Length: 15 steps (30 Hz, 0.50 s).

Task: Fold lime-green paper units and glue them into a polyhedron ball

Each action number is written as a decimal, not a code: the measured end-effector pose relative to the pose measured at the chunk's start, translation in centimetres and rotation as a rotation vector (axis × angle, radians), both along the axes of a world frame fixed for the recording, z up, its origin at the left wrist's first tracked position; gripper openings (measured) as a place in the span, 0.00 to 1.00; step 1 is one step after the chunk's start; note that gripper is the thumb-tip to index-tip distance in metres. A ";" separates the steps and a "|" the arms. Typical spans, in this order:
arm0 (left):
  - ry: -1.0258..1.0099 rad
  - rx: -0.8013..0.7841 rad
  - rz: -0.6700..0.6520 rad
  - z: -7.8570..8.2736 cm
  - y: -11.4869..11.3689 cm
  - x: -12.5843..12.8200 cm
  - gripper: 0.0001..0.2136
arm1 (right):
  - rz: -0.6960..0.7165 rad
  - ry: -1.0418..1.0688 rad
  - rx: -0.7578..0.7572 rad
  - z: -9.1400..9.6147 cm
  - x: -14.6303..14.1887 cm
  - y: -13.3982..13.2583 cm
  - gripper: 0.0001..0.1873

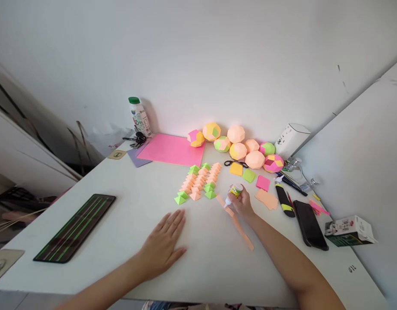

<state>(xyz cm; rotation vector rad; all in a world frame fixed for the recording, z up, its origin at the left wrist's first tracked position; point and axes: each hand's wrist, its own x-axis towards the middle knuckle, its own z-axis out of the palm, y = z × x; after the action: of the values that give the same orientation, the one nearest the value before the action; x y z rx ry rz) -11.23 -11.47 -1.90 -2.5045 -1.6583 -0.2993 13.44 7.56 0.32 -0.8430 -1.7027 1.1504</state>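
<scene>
My right hand (242,203) is closed round a small glue bottle (234,192) with a yellow label, its white nozzle pointing down onto the upper end of a long orange paper strip (239,224) lying on the white table (121,189). My left hand (164,243) lies flat on the table with its fingers stretched out, holding nothing, left of the strip. Just beyond both hands sit rows of small folded orange and green paper pyramids (200,181).
Several paper polyhedron balls (239,150) line the wall, next to a pink sheet (171,149), a green-capped bottle (139,116), keys and scissors (234,163). Coloured paper squares, a marker (284,200), a black phone (310,224) and a small carton (348,231) lie at right. A dark tray (75,227) is at left.
</scene>
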 end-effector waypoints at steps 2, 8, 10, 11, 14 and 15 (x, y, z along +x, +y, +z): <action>0.000 0.037 0.116 -0.9 -0.4 -2.3 0.32 | 0.004 -0.002 0.015 0.0 0.0 0.1 0.13; -0.099 0.145 0.515 -0.5 2.3 -5.6 0.29 | -0.019 -0.060 0.109 0.2 0.0 -0.1 0.12; -0.151 0.276 0.579 0.7 3.2 -4.0 0.25 | -0.019 -0.076 0.139 0.3 -0.1 -0.3 0.11; -0.159 0.315 0.526 1.3 3.4 -2.7 0.24 | -0.013 -0.081 0.150 0.4 -0.1 -0.4 0.11; -0.155 0.185 0.144 2.6 4.1 3.0 0.21 | 0.012 -0.095 0.160 0.4 -0.2 -0.4 0.11; -0.160 0.111 0.003 2.8 4.4 5.2 0.21 | 0.012 -0.101 0.163 0.4 -0.2 -0.4 0.11</action>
<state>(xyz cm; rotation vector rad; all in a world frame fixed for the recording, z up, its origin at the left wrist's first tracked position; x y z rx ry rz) -5.99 -7.11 0.91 -2.4533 -1.6503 -0.5885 13.27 7.19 0.70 -0.8018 -1.8592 0.9753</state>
